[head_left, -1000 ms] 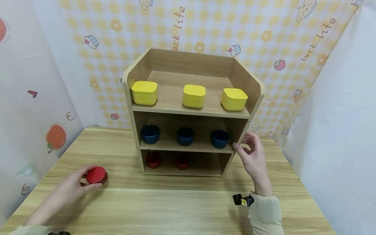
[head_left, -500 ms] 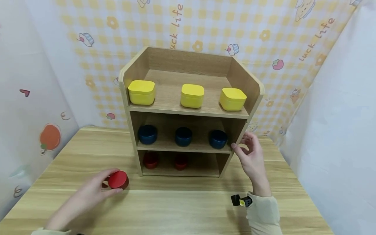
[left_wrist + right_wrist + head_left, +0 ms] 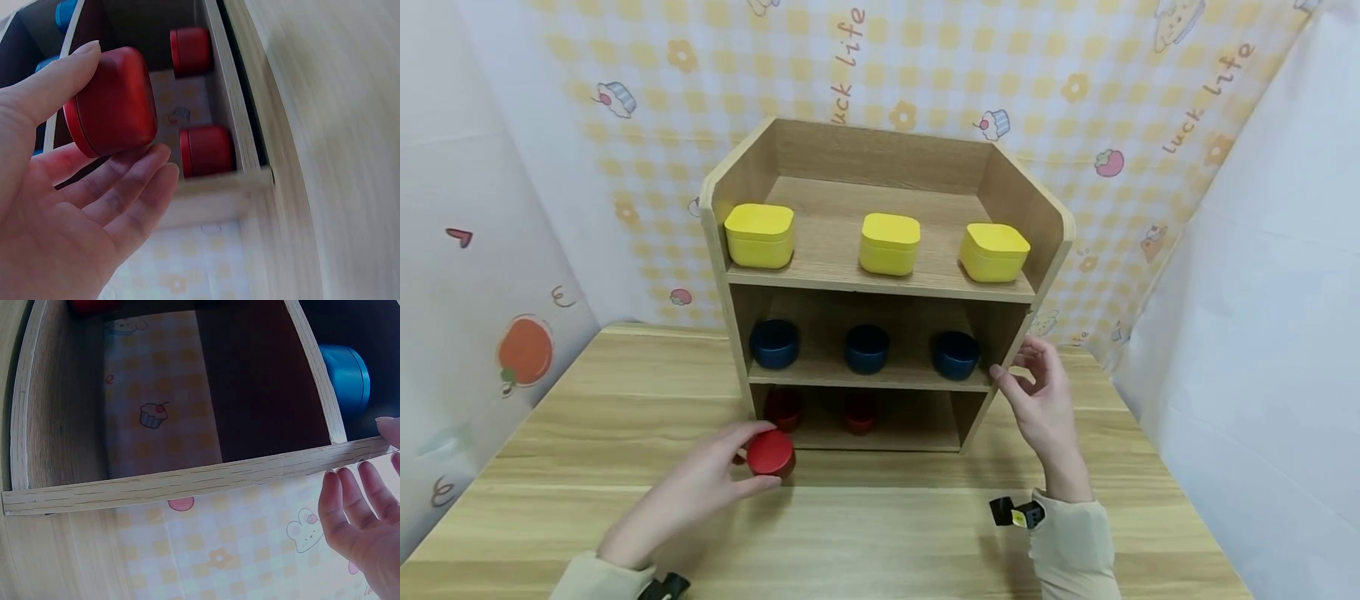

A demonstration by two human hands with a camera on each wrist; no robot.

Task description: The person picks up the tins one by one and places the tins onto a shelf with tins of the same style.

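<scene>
My left hand (image 3: 703, 477) holds a small round red tin (image 3: 771, 454) between thumb and fingers, in front of the lower left corner of the wooden shelf (image 3: 880, 289). In the left wrist view that red tin (image 3: 115, 103) shows a lid seam, with the thumb on one side and fingers on the other. Two more red tins (image 3: 860, 414) stand on the bottom level, the left one partly hidden. My right hand (image 3: 1043, 400) grips the shelf's right side panel, its thumb at the front edge and fingers along the outside.
Three blue tins (image 3: 867, 348) stand on the middle level. Along the front of the top level sit three yellow lidded boxes (image 3: 890, 244). The shelf stands on a wooden table (image 3: 880, 533), with a patterned cloth (image 3: 647, 167) behind and white cloth at both sides.
My left hand has carried the red tin rightward across the table, from the far left to the shelf's lower left corner. The right hand stays on the side panel. The view shifts slightly.
</scene>
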